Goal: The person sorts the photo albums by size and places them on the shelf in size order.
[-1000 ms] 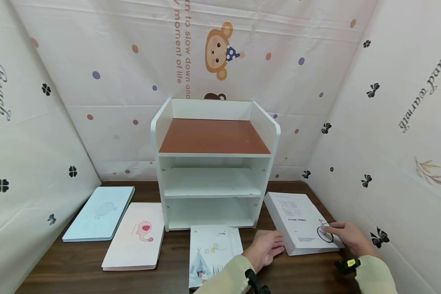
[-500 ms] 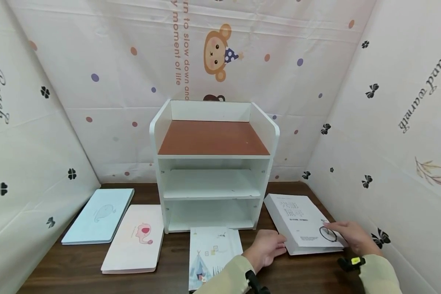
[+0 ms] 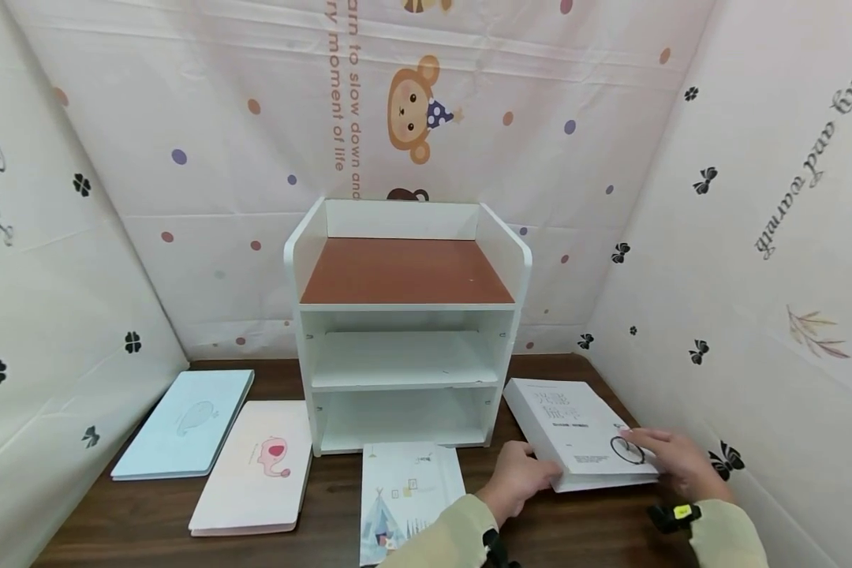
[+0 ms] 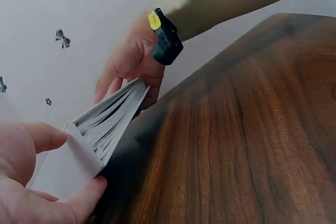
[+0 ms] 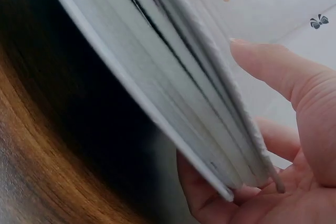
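Observation:
A thick white book (image 3: 575,430) with a bicycle drawing on its cover lies at the right of the table, its near end between both hands. My left hand (image 3: 517,477) grips the spine at the near left corner; in the left wrist view its thumb (image 4: 50,137) is on one side and a finger (image 4: 89,198) on the other. My right hand (image 3: 681,461) holds the opposite edge, thumb over the cover. In the right wrist view, fingers (image 5: 202,198) curl under the book's lower cover (image 5: 131,95), and its pages show slightly fanned.
A white shelf unit (image 3: 406,385) with a brown top board stands at the back middle. In front of it lies a tent-print book (image 3: 397,481). A pink-elephant notebook (image 3: 255,473) and a light blue notebook (image 3: 184,426) lie left. Printed cloth walls (image 3: 681,237) enclose the table.
My left hand has closed its fingers round the book's spine corner. The right hand has slid slightly outward along the cover to its edge. The head view has shifted a little.

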A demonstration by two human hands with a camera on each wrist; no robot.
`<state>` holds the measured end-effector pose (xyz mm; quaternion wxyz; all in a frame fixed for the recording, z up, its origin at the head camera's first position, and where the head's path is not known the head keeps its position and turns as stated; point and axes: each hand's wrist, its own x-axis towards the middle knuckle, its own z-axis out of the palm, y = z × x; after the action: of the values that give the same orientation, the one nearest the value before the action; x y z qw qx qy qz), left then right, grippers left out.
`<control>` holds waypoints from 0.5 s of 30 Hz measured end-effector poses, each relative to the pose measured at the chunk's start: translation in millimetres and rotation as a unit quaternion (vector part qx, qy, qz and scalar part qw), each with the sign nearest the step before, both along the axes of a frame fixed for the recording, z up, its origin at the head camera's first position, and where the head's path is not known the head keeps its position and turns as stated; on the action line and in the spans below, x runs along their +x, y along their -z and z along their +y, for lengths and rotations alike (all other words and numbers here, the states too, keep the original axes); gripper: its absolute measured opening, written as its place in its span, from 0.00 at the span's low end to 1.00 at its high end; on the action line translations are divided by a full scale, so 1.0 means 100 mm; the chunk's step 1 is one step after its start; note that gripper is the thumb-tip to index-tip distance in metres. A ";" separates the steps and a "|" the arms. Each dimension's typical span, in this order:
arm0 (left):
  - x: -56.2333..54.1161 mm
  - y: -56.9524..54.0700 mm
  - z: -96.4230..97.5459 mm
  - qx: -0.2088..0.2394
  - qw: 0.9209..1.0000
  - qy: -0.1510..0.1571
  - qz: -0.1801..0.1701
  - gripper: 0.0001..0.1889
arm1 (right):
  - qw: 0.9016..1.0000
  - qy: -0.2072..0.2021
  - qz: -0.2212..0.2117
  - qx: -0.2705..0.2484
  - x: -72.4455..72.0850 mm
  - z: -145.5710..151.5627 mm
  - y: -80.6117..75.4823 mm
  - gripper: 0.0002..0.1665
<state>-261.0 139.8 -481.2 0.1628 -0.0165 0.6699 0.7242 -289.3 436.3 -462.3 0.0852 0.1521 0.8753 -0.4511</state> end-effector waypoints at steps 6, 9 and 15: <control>0.01 -0.01 0.03 -0.029 0.999 -0.007 0.028 0.22 | 0.999 0.038 -0.001 0.001 0.05 -0.03 0.02 0.53; -0.01 0.00 0.04 -0.071 0.997 -0.014 0.042 0.27 | 0.999 0.045 -0.003 -0.004 0.05 -0.02 0.05 0.55; -0.03 0.02 0.05 -0.089 0.995 -0.011 0.052 0.32 | 0.999 0.035 0.008 -0.035 0.04 -0.02 0.11 0.53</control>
<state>-263.8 144.7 -483.6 0.1179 -0.0009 0.7392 0.6631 -284.8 434.7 -473.1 0.0677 0.1762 0.8536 -0.4855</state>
